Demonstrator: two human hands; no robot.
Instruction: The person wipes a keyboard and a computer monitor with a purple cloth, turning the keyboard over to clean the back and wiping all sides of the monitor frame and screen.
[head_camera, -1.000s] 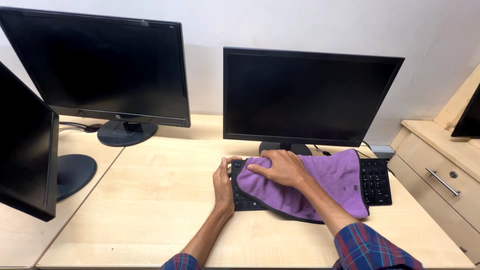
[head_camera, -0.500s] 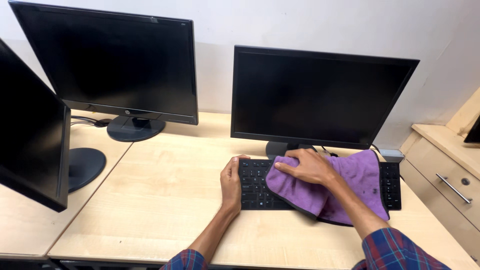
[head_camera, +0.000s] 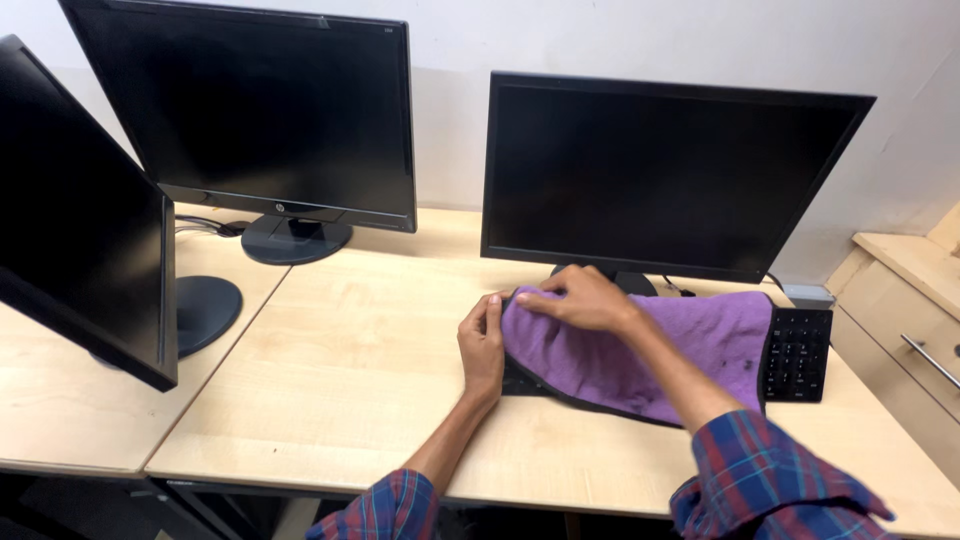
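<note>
Head view. Purple cloth (head_camera: 650, 345) spread over black keyboard (head_camera: 797, 352) on the surface (head_camera: 340, 380), in front of the right monitor (head_camera: 660, 175); only the keyboard's right end shows. Right hand (head_camera: 580, 298) flat, fingers extended, pressing the cloth's far left corner. Left hand (head_camera: 482, 340) curled against the keyboard's left edge, touching the cloth. Two more monitors stand left. Drawer cabinet (head_camera: 915, 320) far right, closed; contents hidden.

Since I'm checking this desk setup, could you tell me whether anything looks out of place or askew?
The leftmost monitor is tilted, unlike the other two. The purple cloth shows dark spots near its right edge.
</note>
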